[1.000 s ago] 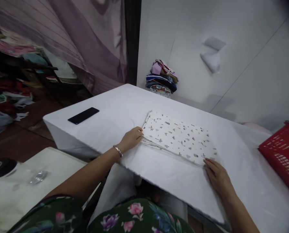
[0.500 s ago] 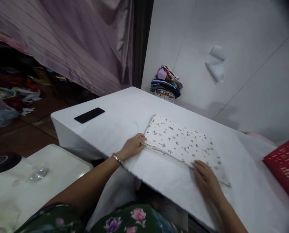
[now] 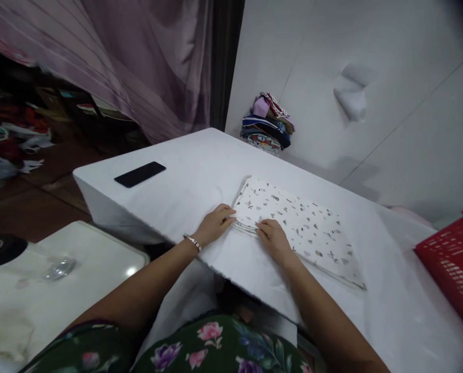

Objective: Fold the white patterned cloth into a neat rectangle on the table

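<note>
A folded white cloth with small grey and dark prints [image 3: 305, 228] lies flat on the white-covered table [image 3: 200, 176]. My left hand [image 3: 215, 223] rests at the cloth's near left corner, fingers curled onto its edge. My right hand [image 3: 273, 239] lies on the near edge of the cloth, close beside the left hand, fingers bent and pressing down on the fabric. A metal bracelet [image 3: 192, 242] sits on my left wrist.
A black phone [image 3: 140, 174] lies near the table's left corner. A stack of folded colourful cloths [image 3: 268, 124] stands at the far edge by the white wall. A red plastic basket [image 3: 452, 259] sits at the right. A low white table [image 3: 80, 259] stands at the left.
My right hand has slid left along the cloth's near edge, from its right corner to beside my left hand. The left hand has stayed at the left corner.
</note>
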`<state>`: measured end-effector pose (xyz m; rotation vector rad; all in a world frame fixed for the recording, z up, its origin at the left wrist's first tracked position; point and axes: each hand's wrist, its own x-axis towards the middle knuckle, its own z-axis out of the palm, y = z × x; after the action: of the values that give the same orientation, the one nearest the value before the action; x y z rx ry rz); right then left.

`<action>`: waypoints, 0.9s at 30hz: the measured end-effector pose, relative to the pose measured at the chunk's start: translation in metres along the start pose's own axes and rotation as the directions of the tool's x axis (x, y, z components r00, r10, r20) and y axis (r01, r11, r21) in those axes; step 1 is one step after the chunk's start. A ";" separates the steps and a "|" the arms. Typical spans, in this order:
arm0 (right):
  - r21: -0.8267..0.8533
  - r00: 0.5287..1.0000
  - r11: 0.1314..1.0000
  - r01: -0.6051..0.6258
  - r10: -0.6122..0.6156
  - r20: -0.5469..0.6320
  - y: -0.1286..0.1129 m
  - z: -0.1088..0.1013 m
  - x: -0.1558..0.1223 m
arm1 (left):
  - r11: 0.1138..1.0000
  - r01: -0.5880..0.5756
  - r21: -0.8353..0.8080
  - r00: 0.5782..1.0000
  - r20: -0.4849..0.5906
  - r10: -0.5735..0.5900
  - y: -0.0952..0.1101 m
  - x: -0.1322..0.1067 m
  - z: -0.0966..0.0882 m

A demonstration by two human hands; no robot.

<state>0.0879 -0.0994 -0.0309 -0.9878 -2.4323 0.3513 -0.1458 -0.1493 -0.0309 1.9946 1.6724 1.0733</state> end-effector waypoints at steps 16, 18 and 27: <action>0.181 0.985 0.982 -0.048 0.077 -0.153 0.005 0.010 -0.007 | 0.960 -0.116 0.256 0.993 0.032 0.112 0.009 -0.003 0.001; 0.155 0.985 0.988 -0.027 0.053 -0.164 0.006 0.012 -0.008 | 0.948 -0.141 0.284 0.990 0.044 0.134 0.009 -0.003 0.001; -0.047 0.982 0.992 0.117 -0.123 -0.147 0.004 0.013 -0.011 | 0.946 -0.113 0.303 0.993 0.019 0.112 0.009 -0.004 0.002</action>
<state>0.0897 -0.1049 -0.0472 -0.8467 -2.3563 0.1824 -0.1380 -0.1549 -0.0270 2.3045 1.8361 0.8925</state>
